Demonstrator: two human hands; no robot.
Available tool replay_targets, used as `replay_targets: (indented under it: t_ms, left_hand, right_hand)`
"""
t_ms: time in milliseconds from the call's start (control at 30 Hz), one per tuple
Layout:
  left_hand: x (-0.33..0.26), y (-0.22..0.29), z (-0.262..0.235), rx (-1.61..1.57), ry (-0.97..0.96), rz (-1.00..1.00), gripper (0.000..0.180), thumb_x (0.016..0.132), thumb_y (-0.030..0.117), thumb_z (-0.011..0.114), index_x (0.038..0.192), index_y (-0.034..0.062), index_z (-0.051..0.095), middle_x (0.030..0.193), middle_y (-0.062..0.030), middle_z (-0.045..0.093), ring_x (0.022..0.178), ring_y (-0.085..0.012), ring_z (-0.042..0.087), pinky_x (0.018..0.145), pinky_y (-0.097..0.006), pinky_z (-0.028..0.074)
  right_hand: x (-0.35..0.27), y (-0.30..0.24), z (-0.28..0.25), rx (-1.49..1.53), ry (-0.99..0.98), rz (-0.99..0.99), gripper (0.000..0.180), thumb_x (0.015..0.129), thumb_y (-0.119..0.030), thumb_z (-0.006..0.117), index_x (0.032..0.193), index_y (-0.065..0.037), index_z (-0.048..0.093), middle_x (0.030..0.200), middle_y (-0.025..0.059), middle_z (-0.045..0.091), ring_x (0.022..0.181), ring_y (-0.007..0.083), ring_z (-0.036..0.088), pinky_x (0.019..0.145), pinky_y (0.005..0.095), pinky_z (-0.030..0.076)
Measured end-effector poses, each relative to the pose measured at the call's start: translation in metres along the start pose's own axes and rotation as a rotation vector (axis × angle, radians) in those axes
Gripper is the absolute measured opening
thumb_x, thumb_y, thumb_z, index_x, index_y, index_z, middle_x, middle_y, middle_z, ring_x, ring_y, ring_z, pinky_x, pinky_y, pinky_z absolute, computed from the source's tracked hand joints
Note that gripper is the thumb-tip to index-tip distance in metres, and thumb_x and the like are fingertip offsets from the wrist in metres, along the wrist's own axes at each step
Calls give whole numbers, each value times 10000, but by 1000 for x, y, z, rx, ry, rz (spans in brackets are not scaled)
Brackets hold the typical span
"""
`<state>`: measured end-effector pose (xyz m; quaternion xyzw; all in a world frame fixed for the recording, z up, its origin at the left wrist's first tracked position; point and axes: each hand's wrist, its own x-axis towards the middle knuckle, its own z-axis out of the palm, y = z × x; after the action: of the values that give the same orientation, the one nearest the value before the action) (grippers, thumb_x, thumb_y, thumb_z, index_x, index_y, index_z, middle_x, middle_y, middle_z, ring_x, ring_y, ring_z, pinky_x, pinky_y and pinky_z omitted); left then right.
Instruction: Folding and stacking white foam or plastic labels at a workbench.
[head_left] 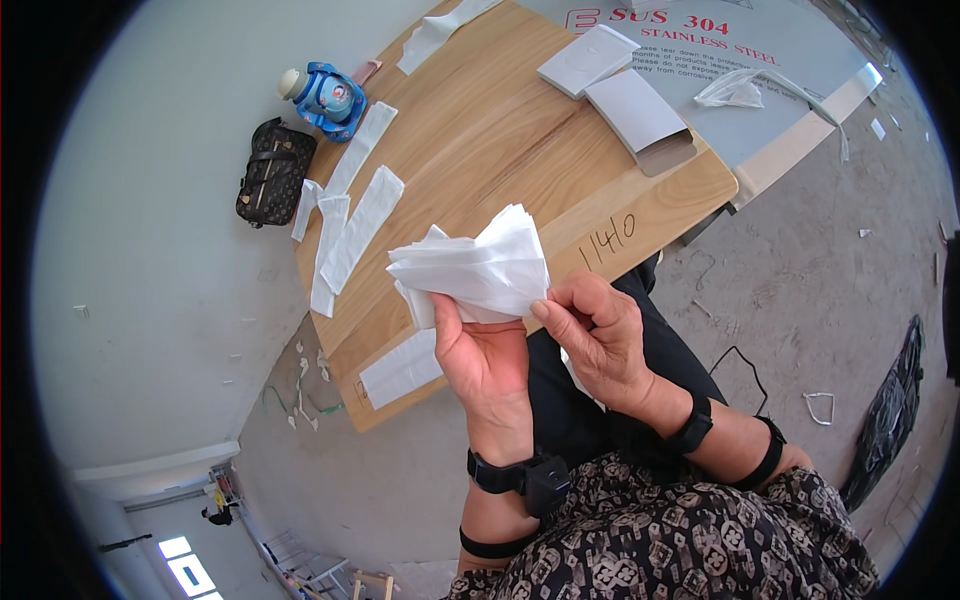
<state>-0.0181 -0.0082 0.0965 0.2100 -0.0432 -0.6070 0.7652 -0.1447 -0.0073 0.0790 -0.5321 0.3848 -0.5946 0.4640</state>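
Note:
A bundle of thin white tissue-like sheets (pixel 475 265) is fanned out above the near side of the wooden table. My left hand (pixel 485 365) cups it from below, thumb pressed along the front and the other fingers hidden behind. At the bundle's lower right corner, my right hand (pixel 605 345) pinches the edge between thumb and forefinger. Beyond the left hand, a folded white strip (pixel 362 228) lies on the table with similar strips around it. Another flat white sheet (pixel 400 370) rests at the near left edge, close to my left wrist.
On the wooden tabletop (pixel 500 130) stand a blue bottle (pixel 335 100) and, at its left edge, a dark patterned bag (pixel 275 172). White boxes (pixel 640 120) lie at the far right, beside a grey sheet-covered surface (pixel 720 110). Black plastic (pixel 890 410) lies on the floor to the right.

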Motion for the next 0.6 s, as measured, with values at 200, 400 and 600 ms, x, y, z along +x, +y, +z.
replay_targets:
  t_ms: [200,400,600]
  left_hand:
    - [-2,2,-1,217,31,64,400,1006,305,489,1346,93,495,1366,-91,536,1258,-269,501,1077,-501,386]
    - [-5,12,-3,639,-212,294,402,977,211,556,1351,77,495,1323,-67,553,1217,-231,519,1061,-457,393]
    - [-21,4,9,1073,-304,420,298,925,59,582,1217,8,610,1237,-92,624,1205,-242,533,1055,-416,389]
  right_hand:
    - [1,11,-3,295,112,238,235,796,-143,772,947,-17,644,770,11,557,654,103,464,572,259,400]
    - [7,3,-26,143,-62,351,634,782,-193,785,1285,18,462,858,46,575,640,89,479,545,237,411]
    - [9,19,-46,723,-270,1122,707,959,-566,470,1258,75,469,1014,188,655,792,187,658,652,298,530]
